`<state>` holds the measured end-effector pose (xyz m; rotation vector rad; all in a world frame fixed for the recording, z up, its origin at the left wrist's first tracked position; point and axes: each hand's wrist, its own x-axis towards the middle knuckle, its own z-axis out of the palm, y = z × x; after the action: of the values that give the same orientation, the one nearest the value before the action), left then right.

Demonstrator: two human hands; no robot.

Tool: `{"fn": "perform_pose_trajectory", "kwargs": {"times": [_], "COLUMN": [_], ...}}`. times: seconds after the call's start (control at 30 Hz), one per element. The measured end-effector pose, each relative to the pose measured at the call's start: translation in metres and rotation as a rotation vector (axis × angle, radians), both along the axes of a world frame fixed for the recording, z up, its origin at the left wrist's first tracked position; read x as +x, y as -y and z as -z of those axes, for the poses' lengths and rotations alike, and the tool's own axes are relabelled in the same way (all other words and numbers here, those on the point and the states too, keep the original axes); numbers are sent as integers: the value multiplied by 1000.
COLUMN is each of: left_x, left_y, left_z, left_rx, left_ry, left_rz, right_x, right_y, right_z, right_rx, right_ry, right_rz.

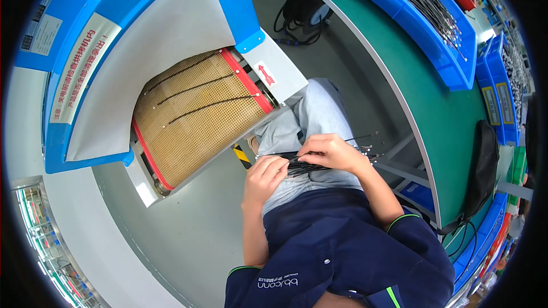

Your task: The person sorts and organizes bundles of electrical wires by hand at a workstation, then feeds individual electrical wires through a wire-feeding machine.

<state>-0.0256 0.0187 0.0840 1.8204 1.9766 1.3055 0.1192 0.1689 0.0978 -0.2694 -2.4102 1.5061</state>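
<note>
A bundle of thin black cables (pixel 311 167) with small light ends lies across my lap. Over the bundle's left end, my left hand (pixel 265 178) is closed, fingertips pinched on a black cable. Just to the right, my right hand (pixel 331 152) pinches at the same cable, with the fingertips of both hands close together. Part of the bundle is hidden beneath my hands. Three separate black cables (pixel 214 102) lie spaced apart on the tan mesh conveyor belt (pixel 200 140) at the left, their far ends toward a white curtain.
Blue machine housing (pixel 228 0) with a white curtain (pixel 154 40) stands over the belt. A green-topped table (pixel 399 40) curves along my right. It carries a long blue bin (pixel 456 71) of black cables, more blue bins and a black bag (pixel 482 165). A cable reel sits on the floor ahead.
</note>
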Motion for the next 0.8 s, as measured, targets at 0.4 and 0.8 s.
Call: {"fn": "perform_pose_trajectory", "kwargs": {"times": [0.4,0.8], "left_x": [-8,-57], "left_y": [2,51], "left_z": [2,8], "left_rx": [-7,-117], "left_ry": [24,15], "left_rz": [-40,-341], "right_x": [4,39], "right_y": [-6,-53], "right_z": [2,-5], "right_rx": [-6,367], "right_ry": [-37,154], "right_rz": [53,216]}}
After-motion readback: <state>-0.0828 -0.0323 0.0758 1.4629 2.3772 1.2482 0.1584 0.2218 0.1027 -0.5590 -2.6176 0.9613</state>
